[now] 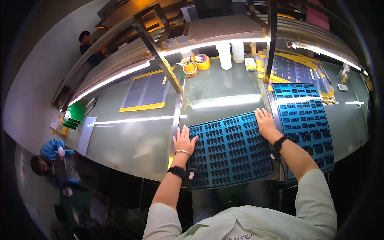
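Note:
A blue sheet (229, 154) printed with rows of small black shapes lies in front of me on the glass-like tabletop, its near edge at the table's front. Beside its upper left edge rests my left hand (184, 142), fingers stretched out and thumb toward the sheet. My right hand (265, 123) lies flat at the far right corner, fingers extended and touching the sheet. Neither hand grips anything. To the right is a second blue sheet (304, 128) with black rectangular blocks, partly beyond a metal strip.
Yellow-edged films lie at left (145, 91) and at right (294, 70). Tape rolls (189, 69), a white bottle (225, 58) and a small tub (250, 64) stand at the back. A metal post (271, 40) rises behind my right hand. Another person (54, 154) is at far left.

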The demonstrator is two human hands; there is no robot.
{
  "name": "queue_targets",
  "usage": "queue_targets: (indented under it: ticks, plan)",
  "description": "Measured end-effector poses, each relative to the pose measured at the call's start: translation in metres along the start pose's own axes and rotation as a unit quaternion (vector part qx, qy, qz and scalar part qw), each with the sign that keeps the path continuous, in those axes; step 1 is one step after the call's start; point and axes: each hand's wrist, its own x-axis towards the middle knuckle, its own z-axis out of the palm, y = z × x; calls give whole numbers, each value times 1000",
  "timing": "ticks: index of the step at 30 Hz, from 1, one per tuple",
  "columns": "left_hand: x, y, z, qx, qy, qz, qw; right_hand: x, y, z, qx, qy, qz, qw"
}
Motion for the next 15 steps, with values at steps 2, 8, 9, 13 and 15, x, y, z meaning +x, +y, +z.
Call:
queue_targets:
  ticks: [2, 8, 9, 13, 15]
  plan:
    - [11, 4, 6, 36, -34, -68, 996, -4, 2, 5, 1, 17, -1, 1000]
    - [2, 16, 26, 40, 30, -88, 995, -18, 2, 3, 25, 19, 22, 999]
    - [1, 17, 29, 37, 29, -85, 995, -26, 1, 1, 28, 22, 28, 999]
    - [-4, 23, 28, 53, 24, -78, 995, -100, -31, -50, 21, -21, 40, 999]
    - [-5, 20, 24, 66, 9, -90, 994, -148, -55, -89, 51, -36, 11, 998]
